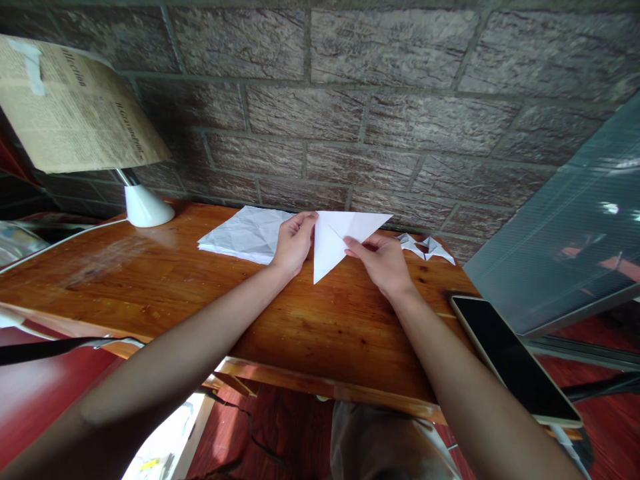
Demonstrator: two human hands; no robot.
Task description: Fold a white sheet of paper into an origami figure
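Observation:
A white sheet of paper (336,241), folded into a triangle, is held up over the wooden table between my two hands. My left hand (295,241) pinches its upper left corner between thumb and fingers. On the slanted right edge, my right hand (383,263) grips it, thumb on the front face and fingers behind. A crease line runs across the front near the right thumb. Behind my left hand lies a stack of creased white paper (240,233). Small folded paper shapes (430,249) rest beyond my right hand, partly hidden by it.
A lamp with a white base (149,207) and a newsprint shade (80,110) stands at the left. A phone or tablet with a dark screen (515,360) lies at the table's right end. The brick wall (390,120) borders the wooden table (320,327) at the back.

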